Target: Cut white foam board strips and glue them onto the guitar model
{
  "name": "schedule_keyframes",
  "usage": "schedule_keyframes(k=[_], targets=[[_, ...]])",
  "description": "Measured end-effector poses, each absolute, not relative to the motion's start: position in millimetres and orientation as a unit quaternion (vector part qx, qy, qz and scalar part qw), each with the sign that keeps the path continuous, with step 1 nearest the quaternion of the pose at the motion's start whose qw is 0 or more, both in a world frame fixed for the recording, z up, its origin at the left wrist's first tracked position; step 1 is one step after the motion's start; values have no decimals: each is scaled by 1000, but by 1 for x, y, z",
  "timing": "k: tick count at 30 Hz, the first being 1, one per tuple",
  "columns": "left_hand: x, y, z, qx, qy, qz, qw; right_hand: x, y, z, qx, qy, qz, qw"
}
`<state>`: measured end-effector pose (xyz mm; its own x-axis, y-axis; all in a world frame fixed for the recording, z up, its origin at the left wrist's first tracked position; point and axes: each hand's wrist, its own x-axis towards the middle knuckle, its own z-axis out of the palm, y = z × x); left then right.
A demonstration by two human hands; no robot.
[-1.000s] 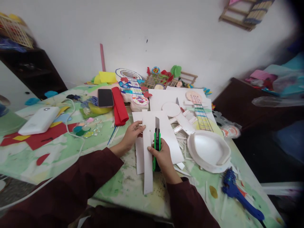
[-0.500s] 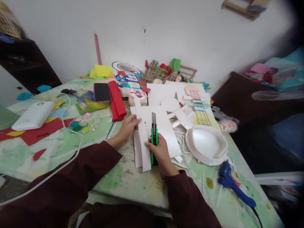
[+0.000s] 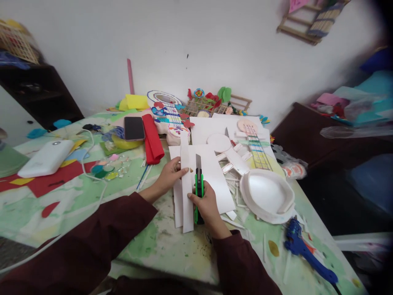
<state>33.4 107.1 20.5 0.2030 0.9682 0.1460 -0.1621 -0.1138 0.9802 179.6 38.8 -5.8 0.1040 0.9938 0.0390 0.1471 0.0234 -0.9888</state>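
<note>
Pinching a long white strip (image 3: pixel 188 209), the left hand (image 3: pixel 167 176) has its thumb on top, over white sheets (image 3: pixel 217 184) on the worktop (image 3: pixel 166 250). The right hand (image 3: pixel 210 207) wraps its fingers around a green-and-black cutter (image 3: pixel 199 186), blade bared and pointing forward, while its thumb touches the strip's right edge. To the right of the hands sits a hollow white shell (image 3: pixel 265 192), with a blue glue gun (image 3: pixel 310 259) near it; a phone (image 3: pixel 134 128) lies beside a red roll (image 3: pixel 152 141) beyond the left hand.
</note>
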Motion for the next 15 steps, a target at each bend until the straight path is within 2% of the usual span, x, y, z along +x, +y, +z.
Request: schedule_keyframes(k=[9,15], targets=[[32,110,11,503,364,511,594,181,39,0,-560,-485,428,517],[36,102,11,572,348,382,637,186,41,1,-590,-434,343,589]])
